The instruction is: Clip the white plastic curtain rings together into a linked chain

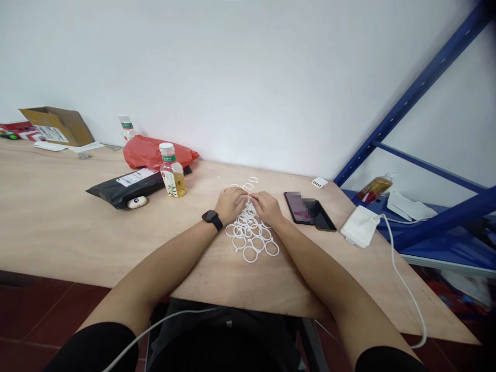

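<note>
A loose pile of several thin white plastic rings, each with a small knob or clasp, lies on the wooden table under and in front of my hands. My left hand, with a black watch on its wrist, is closed in a pinch at the pile's far end. Opposite it, my right hand pinches too, and the fingertips of both nearly meet. Between them shows part of a white ring, mostly hidden by the fingers. A few more rings lie just beyond my hands.
Right of my hands lie two phones, a white adapter with a cable and a small white charger. On the left stand a tea bottle, a black parcel, a red bag and a cardboard box. Blue shelving flanks the table.
</note>
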{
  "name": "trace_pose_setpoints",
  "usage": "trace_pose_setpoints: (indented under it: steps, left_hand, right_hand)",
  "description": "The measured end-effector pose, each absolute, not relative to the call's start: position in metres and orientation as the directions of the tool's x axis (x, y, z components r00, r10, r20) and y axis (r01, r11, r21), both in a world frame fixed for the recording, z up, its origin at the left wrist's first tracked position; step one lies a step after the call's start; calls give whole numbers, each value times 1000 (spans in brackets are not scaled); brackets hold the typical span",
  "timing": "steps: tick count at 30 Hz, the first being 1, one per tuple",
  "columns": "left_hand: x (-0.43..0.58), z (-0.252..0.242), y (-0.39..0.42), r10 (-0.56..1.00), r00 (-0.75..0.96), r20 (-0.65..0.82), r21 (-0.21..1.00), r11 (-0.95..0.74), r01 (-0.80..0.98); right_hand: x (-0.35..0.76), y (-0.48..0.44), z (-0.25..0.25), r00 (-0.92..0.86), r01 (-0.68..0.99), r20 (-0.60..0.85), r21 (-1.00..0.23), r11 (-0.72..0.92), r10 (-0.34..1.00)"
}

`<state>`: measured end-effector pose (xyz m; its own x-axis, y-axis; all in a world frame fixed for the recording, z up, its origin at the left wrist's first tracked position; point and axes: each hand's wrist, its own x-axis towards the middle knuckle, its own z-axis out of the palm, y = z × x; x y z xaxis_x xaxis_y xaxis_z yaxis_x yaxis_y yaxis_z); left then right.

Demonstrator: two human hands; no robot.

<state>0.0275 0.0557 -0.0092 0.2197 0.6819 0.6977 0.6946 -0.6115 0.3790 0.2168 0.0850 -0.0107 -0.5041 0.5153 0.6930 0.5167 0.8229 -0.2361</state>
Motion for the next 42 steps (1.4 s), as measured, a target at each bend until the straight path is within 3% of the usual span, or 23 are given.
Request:
trace_pose_setpoints:
  steps: [13,18,22,30,42]
  left_hand:
    - [28,-11,58,637,286,715,373,-695,615]
    - [23,-17,64,726,148,672,427,-542,724]
    - [17,-31,74,830,64,554,424,-347,837]
    - [18,-36,80,912,259,319,328,-362,872]
    - [20,-21,71,910,324,260,262,-389,883]
  right_hand:
    - [217,85,-13,-454,575,698,-245,780,554]
    - [220,89,-15,-320,571,725,-366,735,610]
    - [223,91,-15,-355,540,663,-430,723,659]
    - [221,95,-17,-362,585,601,-449,676,713]
    - [222,95,-16,-388,612,548,-447,652,741]
